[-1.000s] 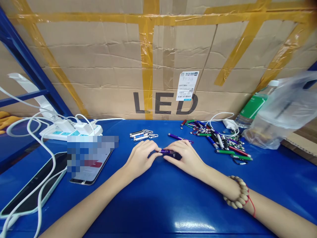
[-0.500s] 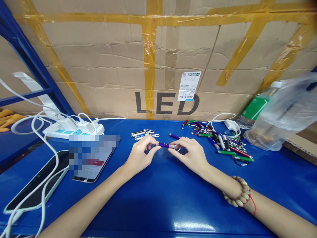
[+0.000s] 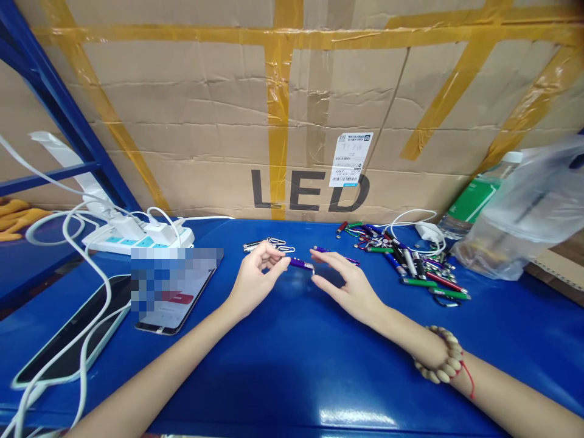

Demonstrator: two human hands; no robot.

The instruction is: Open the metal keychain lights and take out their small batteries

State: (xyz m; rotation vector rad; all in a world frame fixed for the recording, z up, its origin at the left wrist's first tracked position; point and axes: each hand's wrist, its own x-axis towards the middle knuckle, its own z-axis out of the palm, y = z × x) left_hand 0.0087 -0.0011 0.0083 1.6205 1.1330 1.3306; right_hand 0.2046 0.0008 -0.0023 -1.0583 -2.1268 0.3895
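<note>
Between the thumb and fingers of my left hand (image 3: pixel 260 271) is a small purple keychain flashlight (image 3: pixel 298 263), held level above the blue table with its metal end pointing right. My right hand (image 3: pixel 343 283) is close to that end, thumb and fingers apart, holding nothing. Behind my right hand lies another purple tube (image 3: pixel 351 260), partly covered by the fingers. Just beyond my left hand, small flashlights with carabiner clips (image 3: pixel 255 246) rest on the table, partly hidden by it.
A pile of coloured flashlights and metal parts (image 3: pixel 413 261) lies at the right, near a bottle (image 3: pixel 472 198) and plastic bag (image 3: pixel 515 225). Two phones (image 3: pixel 196 298), a power strip (image 3: pixel 114 243) and white cables are at the left. A large cardboard box (image 3: pixel 205 121) stands behind.
My right hand has let go of the flashlight's right end and opened its fingers. The flashlight stays in my left hand, now tilted slightly down to the right.
</note>
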